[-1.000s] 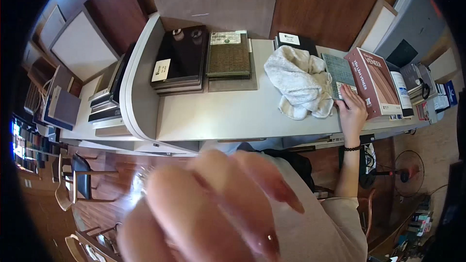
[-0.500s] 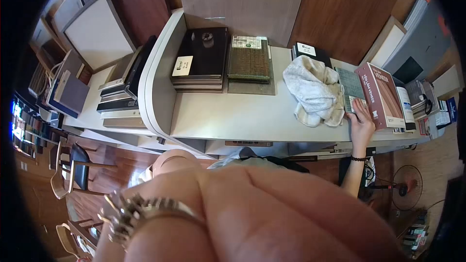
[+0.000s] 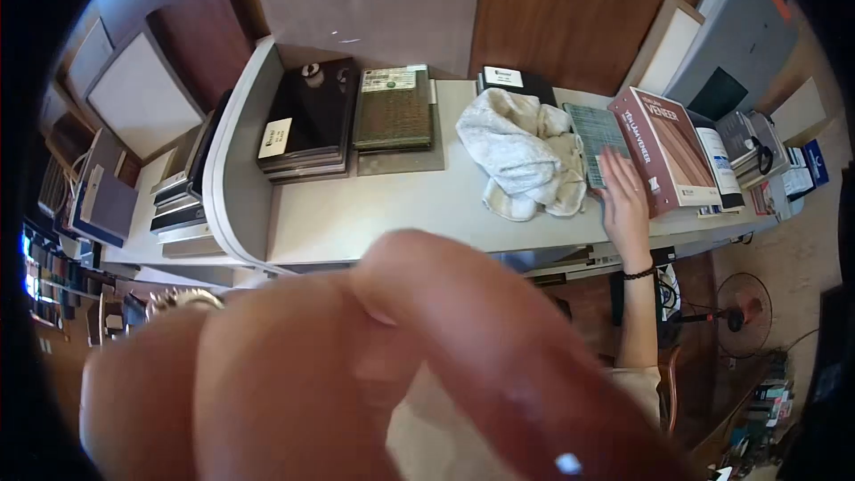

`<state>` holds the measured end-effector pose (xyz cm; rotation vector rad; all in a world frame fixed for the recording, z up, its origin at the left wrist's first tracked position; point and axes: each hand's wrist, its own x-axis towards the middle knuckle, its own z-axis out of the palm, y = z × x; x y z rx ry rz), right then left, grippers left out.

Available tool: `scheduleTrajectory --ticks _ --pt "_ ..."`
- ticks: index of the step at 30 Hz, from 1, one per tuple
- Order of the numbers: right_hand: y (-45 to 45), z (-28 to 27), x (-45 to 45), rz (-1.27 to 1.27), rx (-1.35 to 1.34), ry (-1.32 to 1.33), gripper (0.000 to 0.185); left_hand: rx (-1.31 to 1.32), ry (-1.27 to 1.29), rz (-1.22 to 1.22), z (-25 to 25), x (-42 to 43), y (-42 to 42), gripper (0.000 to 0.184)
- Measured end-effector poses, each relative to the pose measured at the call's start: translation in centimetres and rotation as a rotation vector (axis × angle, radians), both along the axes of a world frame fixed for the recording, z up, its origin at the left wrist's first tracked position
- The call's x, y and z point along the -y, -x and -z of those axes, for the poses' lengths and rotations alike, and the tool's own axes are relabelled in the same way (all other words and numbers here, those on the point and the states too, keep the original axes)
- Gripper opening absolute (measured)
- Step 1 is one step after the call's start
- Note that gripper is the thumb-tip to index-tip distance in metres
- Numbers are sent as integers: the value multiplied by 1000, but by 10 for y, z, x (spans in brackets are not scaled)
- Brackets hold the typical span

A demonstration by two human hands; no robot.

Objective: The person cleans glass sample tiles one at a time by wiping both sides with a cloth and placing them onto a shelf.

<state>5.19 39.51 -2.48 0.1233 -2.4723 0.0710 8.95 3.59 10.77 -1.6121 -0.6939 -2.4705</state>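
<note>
My left hand fills the lower front of the view, very close to the lens and blurred, with a ring on one finger. Whether it holds anything is not visible. My right hand, a dark beaded bracelet at its wrist, rests with fingers stretched out on the near end of a grey-green sample panel. Left of that hand lies a crumpled whitish towel. Standing just to its right is a reddish-brown box marked VENEER.
Black glossy panels and a stack of brown textured samples lie on the white counter. A curved white divider rises at the left, with more boards beyond it. A fan stands at the lower right.
The view has shifted, so the counter things appear further left. My left hand has turned and moved before the lens. My right hand stays on the panel, its fingers now covering the label end.
</note>
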Motion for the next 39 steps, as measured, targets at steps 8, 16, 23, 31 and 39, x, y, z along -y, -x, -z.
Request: scheduleTrajectory --ticks 8,16,23,31,39 --pt "6 10 -16 -123 16 -62 49 -8 146 -200 15 -94 67 29" --pt "10 3 -28 -215 -108 -57 40 328 1181 -134 98 -163 104 31" --pt "25 -17 -30 -269 -279 -37 33 499 1068 -57 124 -194 101 37" --pt "25 -16 -31 -308 -326 -22 33 1277 551 170 118 -236 90 38" --pt "37 -32 -40 -166 -394 236 29 1175 821 118 128 -240 98 37"
